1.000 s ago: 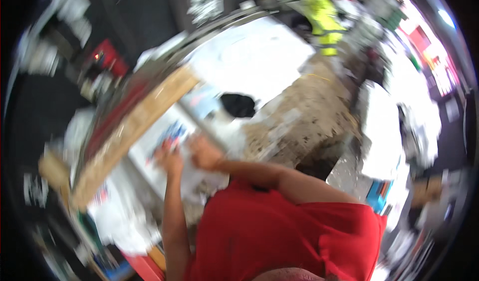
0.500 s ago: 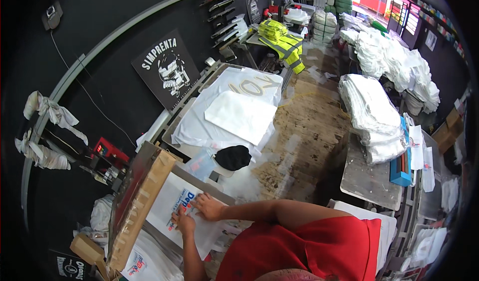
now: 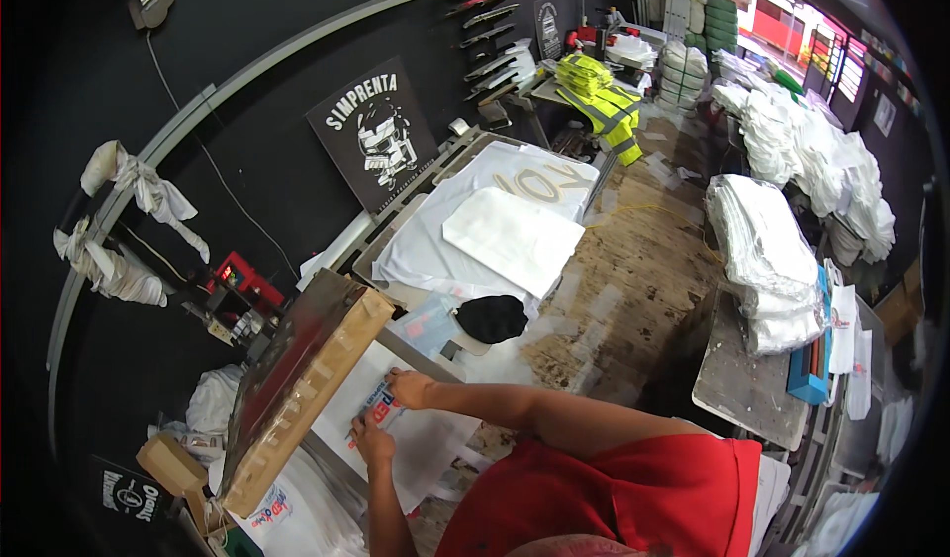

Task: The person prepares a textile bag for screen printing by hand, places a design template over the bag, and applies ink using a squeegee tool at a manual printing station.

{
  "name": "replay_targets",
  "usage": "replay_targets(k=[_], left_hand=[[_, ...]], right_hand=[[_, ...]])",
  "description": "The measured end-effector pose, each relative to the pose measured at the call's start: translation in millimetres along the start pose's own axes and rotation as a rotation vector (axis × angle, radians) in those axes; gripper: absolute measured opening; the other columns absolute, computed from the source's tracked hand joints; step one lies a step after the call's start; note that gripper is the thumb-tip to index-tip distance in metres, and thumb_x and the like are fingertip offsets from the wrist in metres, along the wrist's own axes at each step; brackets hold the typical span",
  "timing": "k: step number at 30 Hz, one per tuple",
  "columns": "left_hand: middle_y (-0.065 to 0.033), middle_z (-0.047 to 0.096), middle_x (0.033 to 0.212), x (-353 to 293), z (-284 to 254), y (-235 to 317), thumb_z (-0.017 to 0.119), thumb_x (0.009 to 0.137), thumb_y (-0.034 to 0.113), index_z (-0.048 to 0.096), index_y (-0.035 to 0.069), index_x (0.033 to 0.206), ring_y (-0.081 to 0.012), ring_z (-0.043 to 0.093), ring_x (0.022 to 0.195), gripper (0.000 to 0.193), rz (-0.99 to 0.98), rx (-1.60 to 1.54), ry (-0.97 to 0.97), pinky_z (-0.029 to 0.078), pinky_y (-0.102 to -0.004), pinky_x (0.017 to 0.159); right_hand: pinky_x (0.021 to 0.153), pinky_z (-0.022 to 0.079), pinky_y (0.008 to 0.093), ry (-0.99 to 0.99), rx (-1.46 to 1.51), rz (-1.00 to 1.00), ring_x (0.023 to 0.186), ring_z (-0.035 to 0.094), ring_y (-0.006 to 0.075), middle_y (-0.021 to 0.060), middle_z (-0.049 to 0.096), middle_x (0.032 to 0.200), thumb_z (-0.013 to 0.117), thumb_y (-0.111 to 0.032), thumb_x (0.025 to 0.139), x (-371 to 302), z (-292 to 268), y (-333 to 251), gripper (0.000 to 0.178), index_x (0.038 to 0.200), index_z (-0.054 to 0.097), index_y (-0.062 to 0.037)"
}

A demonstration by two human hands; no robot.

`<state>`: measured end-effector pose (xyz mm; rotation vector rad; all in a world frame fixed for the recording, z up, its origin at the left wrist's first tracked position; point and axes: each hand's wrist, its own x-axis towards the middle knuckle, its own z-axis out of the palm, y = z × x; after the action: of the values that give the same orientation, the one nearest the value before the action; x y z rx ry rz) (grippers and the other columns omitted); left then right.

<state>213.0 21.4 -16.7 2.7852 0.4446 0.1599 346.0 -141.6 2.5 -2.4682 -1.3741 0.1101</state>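
Both hands have shifted toward the tilted board with the brown taped edge [image 3: 309, 406] since half a second ago, the right one farther; head view has also swung slightly, so the whole room sits more to the right.

Right hand [image 3: 408, 389]: palm down, partly open, fingers loosely extended to the left, resting on the upper part of the blue-and-red print [image 3: 390, 406]. Right forearm runs in almost level from the right, crossing ahead of the red shirt [image 3: 604, 493].

Left hand [image 3: 373, 442]: partly open, fingers slightly bent and pointing away from the body, tips at the print's lower left side; thumb position unclear. Left forearm rises steeply from the lower edge.

Neither hand appears closed on anything; both lie on the white printed cloth [image 3: 424, 450], spread flat just right of the board. Black cloth [image 3: 492, 320] lies beyond the right hand, apart from it.
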Motion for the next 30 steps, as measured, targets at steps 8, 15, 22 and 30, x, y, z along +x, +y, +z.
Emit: replay_targets(k=[8, 15, 22, 30], left_hand=[[-0.0165, 0.047, 0.136, -1.7, 5.7, -16.9, 0.069, 0.073, -0.005, 0.055, 0.017, 0.131, -0.0411, 0.046, 0.124, 0.064, 0.001, -0.031, 0.063, 0.040, -0.0509, 0.103], [-0.0126, 0.049, 0.138, -8.5, -17.3, -27.9, 0.059, 0.078, 0.004, 0.058, 0.018, 0.129, -0.0395, 0.044, 0.130, 0.053, -0.163, -0.011, 0.026, 0.027, -0.0638, 0.112], [-0.0154, 0.053, 0.127, -8.9, -26.2, -23.3, 0.058, 0.077, 0.002, 0.061, 0.012, 0.120, -0.0406, 0.048, 0.121, 0.045, -0.137, 0.116, 0.101, 0.031, -0.0601, 0.111], [-0.0205, 0.054, 0.122, 11.0, 3.0, 35.3, 0.067, 0.084, 0.013, 0.061, 0.007, 0.117, -0.0425, 0.050, 0.112, 0.034, 0.024, -0.077, 0.078, 0.041, -0.0537, 0.098]], right_hand=[[0.094, 0.050, 0.0433, 0.007, -0.112, -0.011, 0.121, 0.049, 0.0356, 0.0158, 0.052, 0.131, 0.068, -0.027, 0.083, 2.1, 6.8, -28.9, 0.042, 0.123, 0.067, -0.0164], [0.093, 0.050, 0.0493, -0.108, -0.097, 0.065, 0.127, 0.045, 0.0368, 0.0143, 0.050, 0.133, 0.077, -0.036, 0.077, 16.2, 9.4, -33.9, 0.051, 0.123, 0.069, -0.0172], [0.091, 0.051, 0.0468, -0.125, -0.086, 0.073, 0.128, 0.042, 0.0353, 0.0137, 0.048, 0.133, 0.083, -0.039, 0.071, 12.6, 5.0, -32.9, 0.058, 0.123, 0.068, -0.0185], [0.095, 0.050, 0.0440, -0.155, -0.063, 0.097, 0.127, 0.044, 0.0333, 0.0112, 0.050, 0.132, 0.080, -0.041, 0.074, 7.9, -9.8, -27.7, 0.056, 0.124, 0.067, -0.0204]])
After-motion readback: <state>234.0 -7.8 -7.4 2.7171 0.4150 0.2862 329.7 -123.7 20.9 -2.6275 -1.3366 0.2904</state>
